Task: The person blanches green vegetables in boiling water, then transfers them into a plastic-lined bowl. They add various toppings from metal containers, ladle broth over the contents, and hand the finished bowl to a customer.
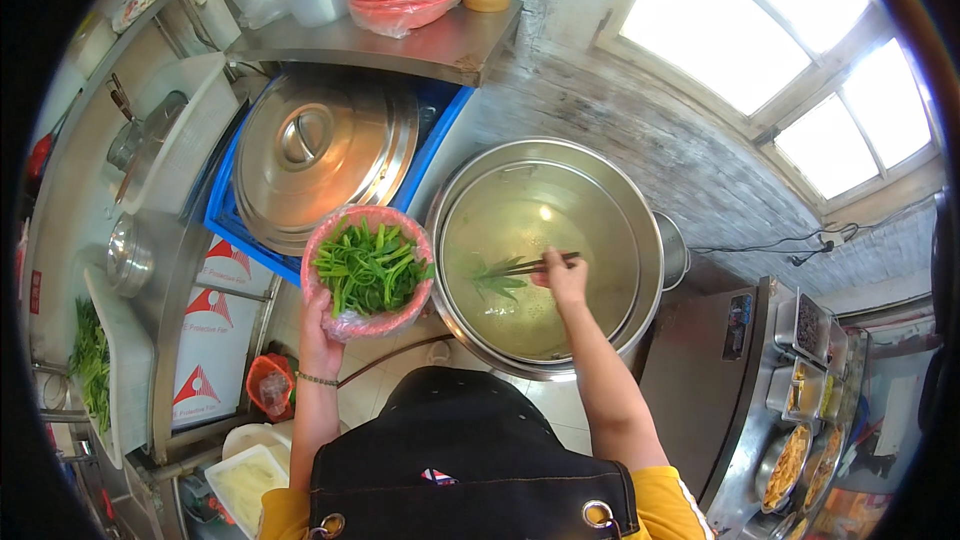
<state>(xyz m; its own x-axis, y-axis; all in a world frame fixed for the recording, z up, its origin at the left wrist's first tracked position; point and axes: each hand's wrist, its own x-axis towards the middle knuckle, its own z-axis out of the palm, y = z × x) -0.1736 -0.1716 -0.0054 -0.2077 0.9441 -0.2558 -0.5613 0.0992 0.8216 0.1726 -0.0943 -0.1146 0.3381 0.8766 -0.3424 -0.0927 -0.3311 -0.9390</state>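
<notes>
My left hand (321,330) holds a red bowl lined with clear plastic (405,321), heaped with green leafy vegetables (371,266). In my right hand (564,279) is a pair of dark chopsticks (525,267), reaching over a large round steel pot (651,240) of pale greenish liquid. Their tips meet a small bunch of green leaves (501,282) in the liquid, left of the pot's middle. The bowl is just left of the pot's rim.
A large steel lid (337,172) rests on a blue crate (212,219) behind the bowl. Above it juts a steel shelf (420,52). A steel counter (739,420) with food containers stands at right. White plastic bins (129,382) line the left, one with greens.
</notes>
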